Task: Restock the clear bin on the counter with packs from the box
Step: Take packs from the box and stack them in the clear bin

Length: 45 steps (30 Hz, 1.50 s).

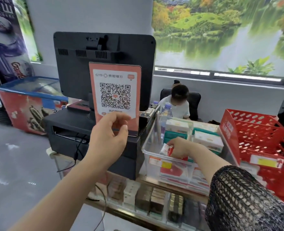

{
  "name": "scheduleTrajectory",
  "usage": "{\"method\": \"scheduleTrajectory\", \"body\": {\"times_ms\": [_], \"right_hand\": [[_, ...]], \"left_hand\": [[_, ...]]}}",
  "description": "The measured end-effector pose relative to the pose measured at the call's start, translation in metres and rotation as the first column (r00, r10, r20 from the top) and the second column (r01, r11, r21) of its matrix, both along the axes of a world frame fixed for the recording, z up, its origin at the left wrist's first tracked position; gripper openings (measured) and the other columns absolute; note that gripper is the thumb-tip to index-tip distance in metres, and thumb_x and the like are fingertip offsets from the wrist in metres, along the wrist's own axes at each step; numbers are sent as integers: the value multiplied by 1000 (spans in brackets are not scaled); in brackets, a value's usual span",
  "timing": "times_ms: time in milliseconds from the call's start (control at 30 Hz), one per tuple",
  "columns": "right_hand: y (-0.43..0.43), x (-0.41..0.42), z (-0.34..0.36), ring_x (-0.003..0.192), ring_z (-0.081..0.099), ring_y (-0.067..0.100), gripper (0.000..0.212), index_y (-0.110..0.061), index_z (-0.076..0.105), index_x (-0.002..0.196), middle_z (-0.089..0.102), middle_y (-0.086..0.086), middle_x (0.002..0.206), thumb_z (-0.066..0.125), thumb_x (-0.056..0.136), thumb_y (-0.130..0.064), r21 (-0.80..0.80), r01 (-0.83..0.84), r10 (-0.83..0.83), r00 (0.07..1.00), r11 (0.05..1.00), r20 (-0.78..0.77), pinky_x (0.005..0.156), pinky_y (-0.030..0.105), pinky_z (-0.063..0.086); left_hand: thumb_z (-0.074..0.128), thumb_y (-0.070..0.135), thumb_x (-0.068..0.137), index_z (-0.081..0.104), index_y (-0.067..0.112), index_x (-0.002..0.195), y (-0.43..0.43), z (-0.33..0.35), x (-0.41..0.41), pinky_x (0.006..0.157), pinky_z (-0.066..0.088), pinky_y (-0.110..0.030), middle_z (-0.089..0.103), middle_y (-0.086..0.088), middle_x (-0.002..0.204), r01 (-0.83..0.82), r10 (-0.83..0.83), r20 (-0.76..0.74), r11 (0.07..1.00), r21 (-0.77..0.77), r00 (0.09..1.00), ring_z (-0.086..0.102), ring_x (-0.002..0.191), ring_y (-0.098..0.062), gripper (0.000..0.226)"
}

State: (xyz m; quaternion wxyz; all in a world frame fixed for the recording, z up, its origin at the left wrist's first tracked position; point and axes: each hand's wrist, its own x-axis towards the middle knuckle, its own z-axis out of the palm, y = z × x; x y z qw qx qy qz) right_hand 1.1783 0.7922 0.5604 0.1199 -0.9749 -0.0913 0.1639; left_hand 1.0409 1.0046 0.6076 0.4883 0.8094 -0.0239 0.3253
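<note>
The clear bin point(150, 147) stands on the glass counter, right of the black till. My right hand point(179, 148) is inside it near the front and grips a red and white pack point(167, 150). More red and white packs point(172, 172) lie stacked low in the bin, seen through its front wall. White and green packs point(207, 140) fill its back part. My left hand point(108, 132) hovers in the air in front of the orange QR sign, fingers loosely curled, holding nothing. The box is not in view.
A black till with a monitor point(104, 67) and an orange QR sign point(115, 97) stands left of the bin. Red plastic baskets point(257, 139) sit right of it. A person point(177, 104) sits behind the counter. Packets fill the glass case point(146, 199) below. A freezer point(29, 100) stands far left.
</note>
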Motion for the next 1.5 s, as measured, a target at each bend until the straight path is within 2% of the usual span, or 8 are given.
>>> {"method": "scheduleTrajectory", "body": {"times_ms": [100,233,367,600,800,933,1333,1500], "right_hand": [[3,5,-10,115,54,27,54,-22,48,138,54,6,133,53,86,-11,-62,-43,38,996,997,-82,98,38,46],[6,11,-11,116,53,23,46,-28,56,132,55,1,133,61,87,-20,-129,-105,83,983,986,-163,100,39,45],[7,7,-3,122,50,23,50,-18,52,136,51,3,137,63,89,-27,-169,-121,68,954,978,-293,100,34,44],[8,6,-3,126,49,28,42,-5,49,134,49,12,139,52,96,-21,-202,-54,-21,935,978,-353,108,43,38],[13,7,-4,109,59,24,46,-9,52,127,57,11,127,46,94,-41,-80,99,-122,924,992,-362,100,38,46],[21,9,-9,125,47,28,64,-13,41,140,45,7,143,46,92,-55,-121,72,-100,963,990,-249,107,43,36],[19,11,-16,127,45,29,60,-15,39,142,44,8,144,51,93,-47,-117,92,-124,947,989,-296,104,41,37],[20,13,-17,127,45,32,68,-11,41,141,47,10,141,52,90,-53,-56,125,-132,980,991,-149,107,46,36]], "left_hand": [[58,6,89,66,26,98,0,-1,3,69,46,-8,65,15,87,-9,9,-11,1000,-3,1000,58,82,3,24],[58,6,89,65,30,95,-1,0,6,68,46,-8,65,18,88,-12,12,-13,1000,-2,1000,59,80,4,26],[58,6,89,63,33,94,-1,0,8,67,46,-7,64,19,88,-3,3,-21,1000,7,1000,59,80,4,28],[58,6,88,63,32,93,-3,-4,12,71,47,-14,65,16,90,19,-19,-20,1000,8,1000,60,80,1,27],[59,6,88,63,33,93,0,-5,12,72,49,-16,65,17,91,33,-33,-16,999,10,999,61,82,0,28],[59,5,89,63,31,95,3,-5,11,72,50,-15,65,16,91,38,-38,-17,999,11,999,60,82,2,27],[58,4,89,64,29,95,5,-11,13,69,46,-6,64,18,89,60,-60,-51,998,-9,997,59,81,4,26],[58,3,89,64,28,95,1,-13,18,69,46,-7,64,19,88,75,-75,-62,997,1,995,59,79,3,26]]}}
